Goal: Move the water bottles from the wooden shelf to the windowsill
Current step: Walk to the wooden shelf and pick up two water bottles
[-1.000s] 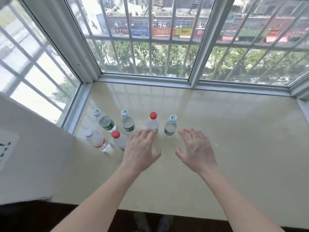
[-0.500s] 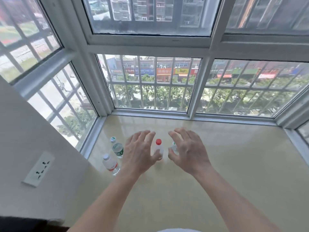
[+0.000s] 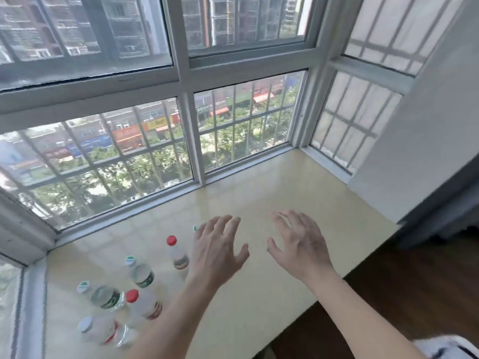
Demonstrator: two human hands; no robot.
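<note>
Both of your hands are empty. Your left hand [image 3: 217, 251] and right hand [image 3: 302, 246] hover palm-down above the windowsill [image 3: 259, 312], fingers spread wide and relaxed, gripping nothing.

The water bottles stand on the left part of the sill, all to the left of your fingers and mostly nearer to you than they are. The far red-capped bottle [image 3: 178, 256] is just beside your left hand. A green-and-white cap [image 3: 195, 228] peeks out behind that hand's fingers, with its bottle hidden. Further left and nearer stand the middle green-label bottle [image 3: 143, 275], the left green-label bottle [image 3: 106, 297], the near red-capped bottle [image 3: 146, 307] and the white-capped bottle [image 3: 99, 330], which is blurred.

Every bottle you can see stands upright, long axis vertical and cap up, each apart from its neighbours. Your left hand is much the nearer to the group, while your right hand is well apart from it, over bare sill.

The wooden shelf is not in view, so you cannot tell from here whether any bottles are left on it. If some are, your open hands are free to fetch them, and the bare sill to the right has room.
</note>
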